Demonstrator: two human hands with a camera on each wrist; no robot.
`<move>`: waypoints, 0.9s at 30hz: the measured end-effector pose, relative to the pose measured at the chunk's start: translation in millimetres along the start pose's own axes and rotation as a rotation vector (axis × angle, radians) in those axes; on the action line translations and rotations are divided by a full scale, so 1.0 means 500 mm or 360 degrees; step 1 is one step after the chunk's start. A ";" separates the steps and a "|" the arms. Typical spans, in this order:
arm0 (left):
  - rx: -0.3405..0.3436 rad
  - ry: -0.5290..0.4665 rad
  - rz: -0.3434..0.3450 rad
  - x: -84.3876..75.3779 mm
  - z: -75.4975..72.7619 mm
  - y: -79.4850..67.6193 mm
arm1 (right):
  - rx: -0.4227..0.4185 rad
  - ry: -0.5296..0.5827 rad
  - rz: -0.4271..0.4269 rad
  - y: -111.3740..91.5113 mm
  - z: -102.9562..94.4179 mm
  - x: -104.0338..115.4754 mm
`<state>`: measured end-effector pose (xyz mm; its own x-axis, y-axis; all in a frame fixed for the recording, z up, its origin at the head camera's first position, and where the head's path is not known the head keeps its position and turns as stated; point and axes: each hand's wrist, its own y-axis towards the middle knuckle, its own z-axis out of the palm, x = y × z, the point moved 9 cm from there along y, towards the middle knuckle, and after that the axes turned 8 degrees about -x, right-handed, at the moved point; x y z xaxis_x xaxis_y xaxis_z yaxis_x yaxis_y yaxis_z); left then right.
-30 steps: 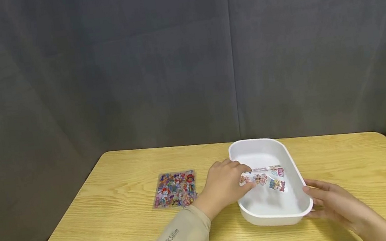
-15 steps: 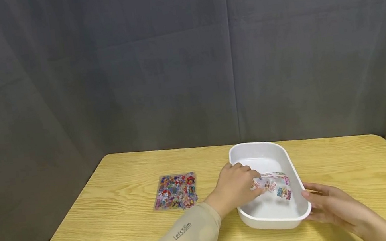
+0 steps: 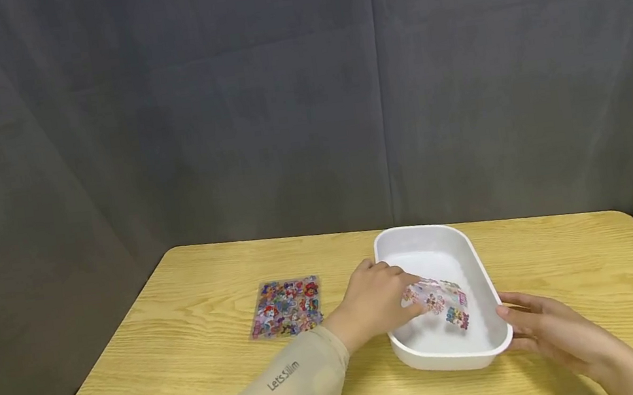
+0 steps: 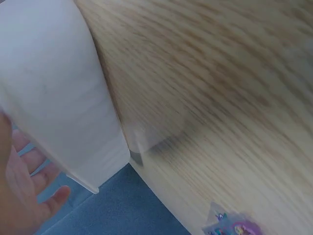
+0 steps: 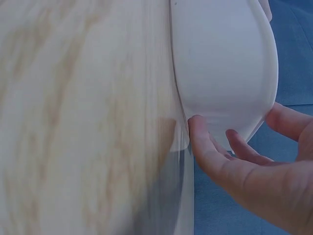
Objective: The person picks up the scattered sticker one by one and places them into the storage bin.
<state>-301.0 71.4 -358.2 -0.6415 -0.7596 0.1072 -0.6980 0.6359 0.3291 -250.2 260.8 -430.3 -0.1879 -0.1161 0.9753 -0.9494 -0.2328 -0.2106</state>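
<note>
A deep white plastic basin [image 3: 424, 256] with rounded corners stands on the table. My left hand [image 3: 379, 298] reaches over its left rim and pinches a clear, colourfully printed sticker sheet [image 3: 435, 301] between thumb and fingers. That sheet is tilted inside the basin; its left end is hidden by the hand. On the basin's right side, my right hand [image 3: 552, 330] holds the wall, thumb at the rim. In the right wrist view, another fingertip of the right hand [image 5: 244, 171] sits low by the outer wall.
A second clear sheet of many-coloured cartoon stickers [image 3: 286, 308] lies flat to the left of the basin. The wooden table [image 3: 168, 387] ends at its back edge before a dark grey curtain [image 3: 258, 112].
The sticker sheet in my left hand has shifted and tilted more inside the basin. My right hand keeps its place at the basin's side, and the other sheet lies where it was.
</note>
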 end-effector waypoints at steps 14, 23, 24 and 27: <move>-0.0328 -0.0201 0.0315 -0.012 -0.088 -0.027 | 0.0005 -0.0046 -0.0065 0.005 0.008 0.018; -0.0482 -0.0466 0.0476 -0.016 -0.152 -0.065 | -0.0055 -0.0065 -0.0044 0.000 -0.001 0.013; -0.0475 -0.0446 0.0493 -0.014 -0.156 -0.070 | -0.0059 -0.0067 -0.0045 -0.001 -0.002 0.012; -0.0459 -0.0396 0.0502 -0.002 -0.166 -0.083 | -0.0071 -0.0080 -0.0056 -0.003 -0.003 0.013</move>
<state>-245.0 34.8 -294.2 -0.8885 -0.4581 0.0276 -0.3635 0.7392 0.5669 -250.2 261.9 -423.7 -0.1425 -0.1572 0.9772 -0.9657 -0.1942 -0.1720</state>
